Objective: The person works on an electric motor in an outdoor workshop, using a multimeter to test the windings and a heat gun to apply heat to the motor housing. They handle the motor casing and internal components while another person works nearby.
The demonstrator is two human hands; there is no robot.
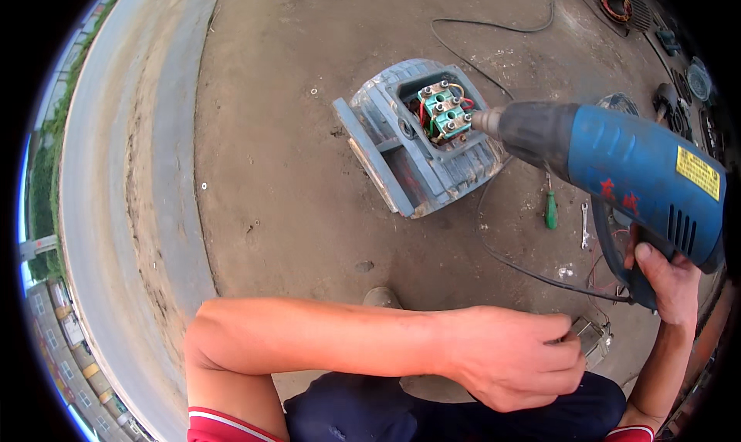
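Observation:
My right hand (670, 280) is closed round the handle of a blue corded power tool (648, 164) with a black nose and a narrow, stepped metal tip. The tip points left, against or just beside the terminal block (446, 110), which is green with several metal studs. That block sits in the open junction box of a grey electric motor (421, 145) lying on the ground; red and yellow wires show around it. My left forearm crosses in front of me, and my left hand (525, 357) is closed at lower centre. Whatever its fingers hold is hidden.
Right of the motor lie a green-handled screwdriver (550, 209) and a spanner (584, 226). A black cable (532, 276) loops over the ground around the motor. A motor stator with copper windings (615, 2) stands far right. A small metal frame (593, 342) lies beyond my left hand.

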